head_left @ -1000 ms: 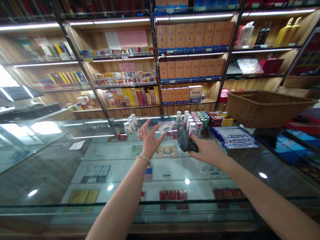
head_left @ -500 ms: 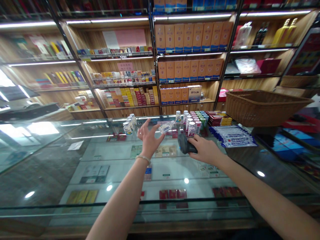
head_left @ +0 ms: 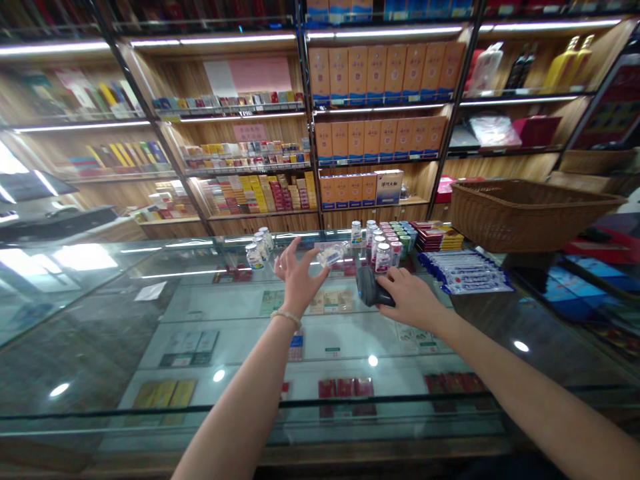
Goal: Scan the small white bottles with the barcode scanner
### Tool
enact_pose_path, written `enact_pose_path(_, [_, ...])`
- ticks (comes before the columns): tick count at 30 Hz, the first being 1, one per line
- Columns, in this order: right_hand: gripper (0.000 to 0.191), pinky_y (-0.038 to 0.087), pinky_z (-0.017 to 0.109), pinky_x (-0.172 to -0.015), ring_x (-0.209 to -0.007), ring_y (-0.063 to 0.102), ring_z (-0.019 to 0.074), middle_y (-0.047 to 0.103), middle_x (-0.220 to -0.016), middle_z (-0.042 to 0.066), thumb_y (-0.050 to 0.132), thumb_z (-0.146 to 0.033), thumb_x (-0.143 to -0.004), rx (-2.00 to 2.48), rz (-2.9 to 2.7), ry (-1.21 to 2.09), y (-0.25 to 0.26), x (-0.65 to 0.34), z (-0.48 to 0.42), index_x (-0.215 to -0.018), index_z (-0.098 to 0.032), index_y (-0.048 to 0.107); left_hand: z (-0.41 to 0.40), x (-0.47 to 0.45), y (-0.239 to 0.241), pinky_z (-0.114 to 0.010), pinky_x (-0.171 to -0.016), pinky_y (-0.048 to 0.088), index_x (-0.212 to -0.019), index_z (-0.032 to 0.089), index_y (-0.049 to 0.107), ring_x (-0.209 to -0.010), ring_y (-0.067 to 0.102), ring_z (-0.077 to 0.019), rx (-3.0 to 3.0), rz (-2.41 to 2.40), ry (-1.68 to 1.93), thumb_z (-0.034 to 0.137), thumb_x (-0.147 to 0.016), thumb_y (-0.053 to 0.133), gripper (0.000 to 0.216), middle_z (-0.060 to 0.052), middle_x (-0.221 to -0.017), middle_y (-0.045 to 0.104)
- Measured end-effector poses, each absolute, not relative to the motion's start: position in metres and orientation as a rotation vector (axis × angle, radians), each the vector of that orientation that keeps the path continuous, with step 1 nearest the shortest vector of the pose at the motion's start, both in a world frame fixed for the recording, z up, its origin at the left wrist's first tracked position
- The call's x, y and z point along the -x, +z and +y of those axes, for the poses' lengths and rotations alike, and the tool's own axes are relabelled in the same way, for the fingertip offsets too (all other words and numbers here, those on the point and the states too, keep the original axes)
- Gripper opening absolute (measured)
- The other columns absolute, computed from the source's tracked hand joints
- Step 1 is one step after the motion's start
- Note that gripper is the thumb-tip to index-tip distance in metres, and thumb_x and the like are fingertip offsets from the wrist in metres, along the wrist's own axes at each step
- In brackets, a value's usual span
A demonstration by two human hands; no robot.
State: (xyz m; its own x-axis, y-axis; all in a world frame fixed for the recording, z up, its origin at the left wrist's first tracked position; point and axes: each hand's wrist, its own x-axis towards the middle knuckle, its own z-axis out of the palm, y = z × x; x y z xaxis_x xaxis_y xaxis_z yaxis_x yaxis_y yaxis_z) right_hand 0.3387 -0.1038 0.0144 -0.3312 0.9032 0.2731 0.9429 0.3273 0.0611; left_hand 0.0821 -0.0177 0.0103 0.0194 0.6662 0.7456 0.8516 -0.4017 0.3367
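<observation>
Between the thumb and index finger of my left hand (head_left: 300, 277) is a small clear bottle (head_left: 333, 254) with a printed label, tilted on its side above the glass counter (head_left: 200, 307). The other fingers of that hand are raised. My right hand (head_left: 413, 298) is wrapped round a dark barcode scanner (head_left: 369, 287), its head turned toward the bottle. Behind the scanner stand several small jars with white lids (head_left: 383, 258) and rows of small tubes (head_left: 400, 233). One more jar (head_left: 356, 233) stands just left of them. To the left of my left hand is another row of jars (head_left: 256, 253).
On the counter's right lie blue-and-white packets (head_left: 467, 272), red and yellow boxes (head_left: 440, 235) and a wicker basket (head_left: 525, 213). Lit shelves with orange boxes (head_left: 377, 73) and cigarette packs (head_left: 260, 193) rise behind. A paper slip (head_left: 151, 291) lies at left.
</observation>
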Motion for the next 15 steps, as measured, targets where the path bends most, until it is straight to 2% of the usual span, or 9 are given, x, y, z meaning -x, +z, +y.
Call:
enact_pose_path(4, [0.045,0.047,0.050,-0.098,-0.129,0.049,0.0371,0.057,-0.136,0.018,0.063,-0.048,-0.088,1.605,-2.355,-0.402,0.002,-0.343,-0.099,-0.123,-0.019,0.063,-0.018,-0.082,0.010,-0.057,-0.121,0.024,-0.113,0.033,0.075,-0.144,0.040,-0.0362,2.087,-1.571,-1.333,0.039,-0.078,0.081,0.036,-0.008,-0.157,0.045])
enact_pose_path(8, [0.055,0.036,0.058,-0.113,-0.142,0.039,0.0387,0.053,-0.145,0.020,0.061,-0.058,-0.089,1.527,-2.317,-0.421,-0.010,-0.348,-0.094,-0.128,-0.018,0.061,-0.017,-0.081,0.009,-0.058,-0.121,0.023,-0.114,0.033,0.074,-0.145,0.040,-0.0364,2.093,-1.565,-1.335,0.039,-0.078,0.082,0.037,-0.009,-0.158,0.044])
enact_pose_path(12, [0.074,0.029,0.067,-0.116,-0.146,0.036,0.0402,0.051,-0.148,0.021,0.055,-0.076,-0.086,1.487,-2.271,-0.369,-0.018,-0.349,-0.091,-0.133,-0.019,0.057,-0.017,-0.081,0.009,-0.058,-0.122,0.022,-0.114,0.032,0.075,-0.145,0.039,-0.0364,2.095,-1.563,-1.337,0.038,-0.078,0.082,0.037,-0.009,-0.158,0.044])
enact_pose_path(15, [0.079,0.024,0.072,-0.117,-0.150,0.030,0.0401,0.047,-0.153,0.020,0.051,-0.080,-0.087,1.485,-2.200,-0.351,-0.018,-0.349,-0.089,-0.138,-0.020,0.054,-0.018,-0.082,0.010,-0.058,-0.121,0.023,-0.114,0.032,0.075,-0.145,0.040,-0.0357,2.099,-1.559,-1.341,0.037,-0.078,0.082,0.037,-0.010,-0.158,0.043])
